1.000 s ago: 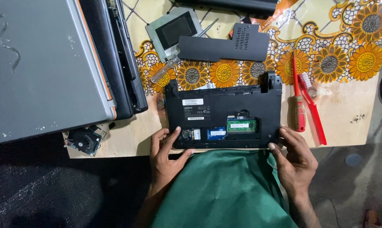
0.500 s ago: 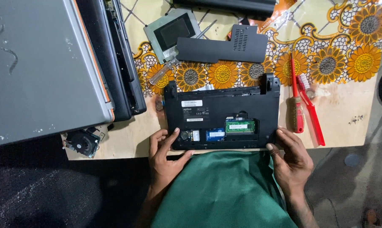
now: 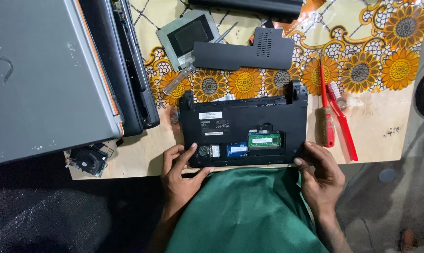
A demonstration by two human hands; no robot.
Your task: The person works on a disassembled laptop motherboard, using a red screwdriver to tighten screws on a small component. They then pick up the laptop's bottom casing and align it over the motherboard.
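Note:
A small black laptop (image 3: 242,122) lies bottom up on the table, its service bay open so a green memory stick (image 3: 264,140) and a blue card (image 3: 237,149) show. My left hand (image 3: 180,175) grips its near left corner, thumb on top. My right hand (image 3: 320,174) holds the near right corner. The black bay cover (image 3: 242,51) lies beyond the laptop on the sunflower cloth (image 3: 362,56).
A red-handled screwdriver (image 3: 325,110) and a red brush (image 3: 341,117) lie right of the laptop. A stack of larger laptops (image 3: 48,75) fills the left. A drive in a metal caddy (image 3: 188,37) sits at the back, a loose fan (image 3: 87,159) at the front left.
Both hands have stayed on the laptop's near corners. The view has drifted a little; the laptop has barely moved.

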